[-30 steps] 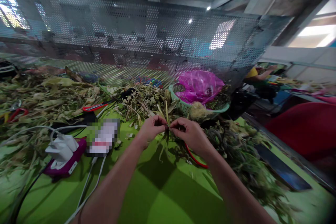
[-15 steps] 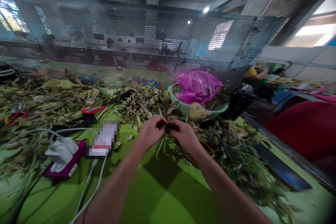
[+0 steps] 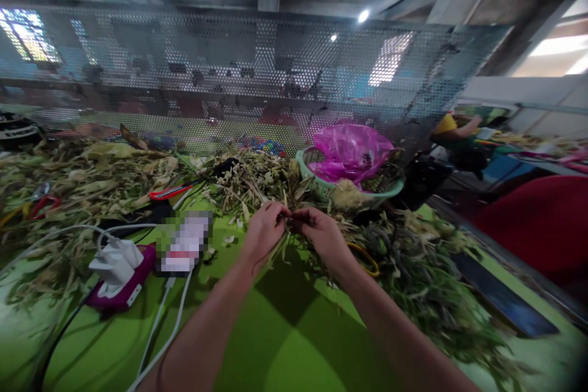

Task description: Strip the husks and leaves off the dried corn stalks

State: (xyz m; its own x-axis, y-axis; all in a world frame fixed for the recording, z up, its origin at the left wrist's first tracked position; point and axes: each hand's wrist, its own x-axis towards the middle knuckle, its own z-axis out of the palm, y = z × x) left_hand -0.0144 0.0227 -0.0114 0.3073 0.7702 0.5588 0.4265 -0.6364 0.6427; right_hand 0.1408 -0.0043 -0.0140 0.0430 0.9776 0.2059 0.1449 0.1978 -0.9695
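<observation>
My left hand (image 3: 264, 229) and my right hand (image 3: 321, 234) meet over the green table (image 3: 285, 331), both with fingers pinched on a small bunch of green plant stems (image 3: 288, 239) that hangs between them. The stems droop below my fingers toward the table. Behind my hands lies a heap of dried leaves and stems (image 3: 250, 180). A yellow rubber band (image 3: 367, 257) lies just right of my right wrist.
A teal basket (image 3: 321, 187) with a pink plastic bag (image 3: 351, 147) stands behind. Red-handled scissors (image 3: 168, 191), a purple power strip with white chargers (image 3: 117, 269) and cables lie left. A perforated metal screen (image 3: 229, 73) backs the table. Another person (image 3: 452, 128) sits far right.
My hands have drawn closer together and slightly away from me, still pinching the stems. The view has shifted a little; a yellow band shows where a red one lay.
</observation>
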